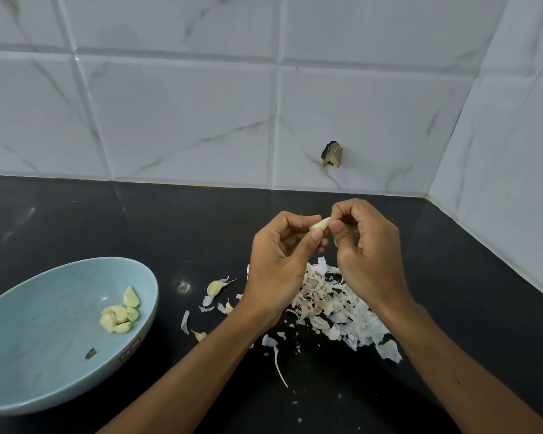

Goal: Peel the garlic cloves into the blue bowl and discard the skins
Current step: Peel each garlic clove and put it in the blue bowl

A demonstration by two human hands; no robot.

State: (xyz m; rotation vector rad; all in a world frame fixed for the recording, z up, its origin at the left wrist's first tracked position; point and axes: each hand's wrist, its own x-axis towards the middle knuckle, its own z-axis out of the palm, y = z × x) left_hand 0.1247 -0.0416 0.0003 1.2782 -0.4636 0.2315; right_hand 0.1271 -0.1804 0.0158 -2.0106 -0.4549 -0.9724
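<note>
A person's left hand [279,255] and right hand [367,255] meet above a black tabletop [138,220], both pinching a single garlic clove [319,223] held in the air between them. The left thumb and forefinger curl round the clove's lower end. The right hand's fingers [342,213] close on its tip, perhaps on a flap of skin, though that detail is too small to be sure. Beneath the hands a loose heap of papery skins [333,305] lies spread on the tabletop. Well to the left sits the blue bowl [44,339], holding a small cluster of peeled cloves [119,314] (bunched near its right side). Between bowl and heap a few unpeeled cloves [215,287] rest on the tabletop. Behind rise marbled white wall tiles [185,120], one marked by a dark chipped hole [332,155].
</note>
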